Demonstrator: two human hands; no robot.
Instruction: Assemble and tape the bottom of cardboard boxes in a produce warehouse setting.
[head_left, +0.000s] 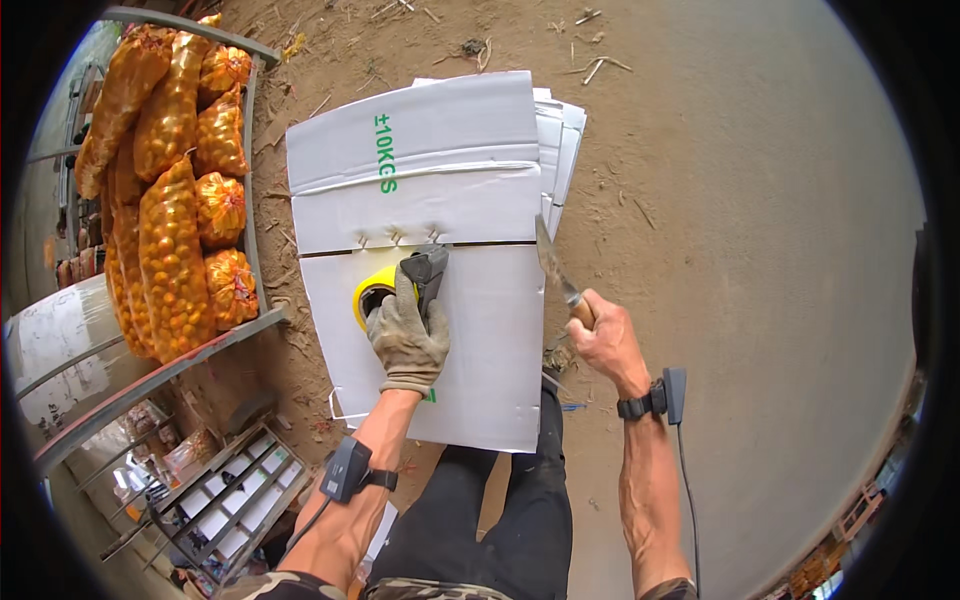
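Note:
A flattened white cardboard box (485, 350) with green print lies in front of me, with more folded sheets (565, 150) showing under its far right corner. On top of it, my left hand (408, 345), in a grey work glove, is closed on a tape dispenser (427, 270) with a yellow tape roll (362, 292). Bare, my right hand (608, 342) grips the wooden handle of a knife (553, 265) just past the box's right edge. The blade points away from me, its tip close to that edge. Three small holes or slots run along the box near the crease.
Orange net sacks (175, 260) of round produce are piled on a metal-framed cart (160, 375) at the left. Below it is a slatted metal rack (235, 500) with white pieces. Bare dirt (610, 230) borders a smooth grey floor (780, 280) at the right.

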